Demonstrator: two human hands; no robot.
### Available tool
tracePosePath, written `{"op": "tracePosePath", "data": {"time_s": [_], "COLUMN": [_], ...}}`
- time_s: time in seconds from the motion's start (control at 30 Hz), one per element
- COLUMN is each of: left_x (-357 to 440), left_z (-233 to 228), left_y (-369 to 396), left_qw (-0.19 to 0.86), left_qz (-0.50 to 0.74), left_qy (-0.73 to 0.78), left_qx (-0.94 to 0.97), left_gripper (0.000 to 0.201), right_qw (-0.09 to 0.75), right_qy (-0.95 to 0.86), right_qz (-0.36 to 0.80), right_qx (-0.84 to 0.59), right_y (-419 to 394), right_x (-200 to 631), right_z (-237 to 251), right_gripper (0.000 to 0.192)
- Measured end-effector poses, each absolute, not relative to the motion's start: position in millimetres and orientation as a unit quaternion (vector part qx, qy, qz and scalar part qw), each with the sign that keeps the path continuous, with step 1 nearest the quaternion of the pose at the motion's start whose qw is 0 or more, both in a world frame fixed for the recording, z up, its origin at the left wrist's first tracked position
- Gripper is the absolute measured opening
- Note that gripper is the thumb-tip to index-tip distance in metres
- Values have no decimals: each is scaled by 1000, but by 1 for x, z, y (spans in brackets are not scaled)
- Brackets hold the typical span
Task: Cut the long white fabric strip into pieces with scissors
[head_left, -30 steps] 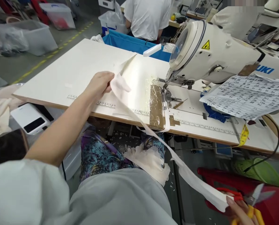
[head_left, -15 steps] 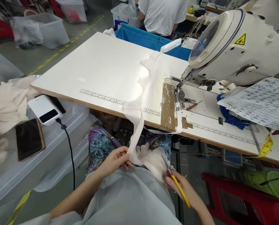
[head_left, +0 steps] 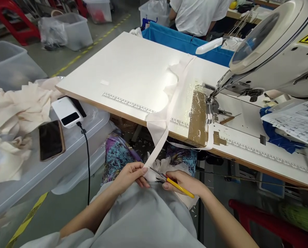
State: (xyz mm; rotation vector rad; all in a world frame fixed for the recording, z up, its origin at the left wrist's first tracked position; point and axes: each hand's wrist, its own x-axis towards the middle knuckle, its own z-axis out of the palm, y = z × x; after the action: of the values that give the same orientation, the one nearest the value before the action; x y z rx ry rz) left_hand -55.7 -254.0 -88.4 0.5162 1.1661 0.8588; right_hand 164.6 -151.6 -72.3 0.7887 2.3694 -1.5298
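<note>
My left hand (head_left: 133, 175) pinches the pale pink fabric strip (head_left: 156, 148) over my lap. That strip runs up over the table edge and lies across the white tabletop beside the sewing machine. In my right hand (head_left: 183, 182) is a pair of scissors (head_left: 180, 187) with yellow and red handles. Their blades point left, parted around or beside the fabric close to my left fingertips; which of these I cannot tell. More pale cloth (head_left: 186, 167) lies bunched on my lap behind the scissors, partly hidden by my right hand.
The sewing machine (head_left: 278, 51) stands on the right of the white table (head_left: 133, 65). On the left, a plastic box lid (head_left: 73, 151) bears a phone (head_left: 51, 140), a white power bank (head_left: 67, 112) and fabric pieces (head_left: 27, 106). A red stool (head_left: 262, 220) is at lower right.
My right hand has brought the scissors up and left, from the bunched cloth to the strip by my left hand. The view has shifted, so the table sits further right.
</note>
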Motion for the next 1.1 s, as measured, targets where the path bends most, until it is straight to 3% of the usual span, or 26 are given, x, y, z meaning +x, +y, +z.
{"op": "tracePosePath", "data": {"time_s": [0.37, 1.0, 1.1], "left_x": [-56, -63, -75], "left_z": [-90, -91, -87], "left_y": [-254, -252, -246], "left_qw": [716, 713, 628], "left_qz": [403, 363, 337], "left_qy": [525, 534, 589], "left_qx": [224, 274, 381], "left_gripper": [46, 44, 44], "right_qw": [107, 101, 76], "right_qy": [885, 872, 863], "right_qz": [-322, -312, -329], "right_qx": [319, 364, 375], "right_y": [-161, -162, -167], "right_x": [157, 148, 158], "right_z": [-71, -76, -79], "right_gripper": [50, 55, 52]}}
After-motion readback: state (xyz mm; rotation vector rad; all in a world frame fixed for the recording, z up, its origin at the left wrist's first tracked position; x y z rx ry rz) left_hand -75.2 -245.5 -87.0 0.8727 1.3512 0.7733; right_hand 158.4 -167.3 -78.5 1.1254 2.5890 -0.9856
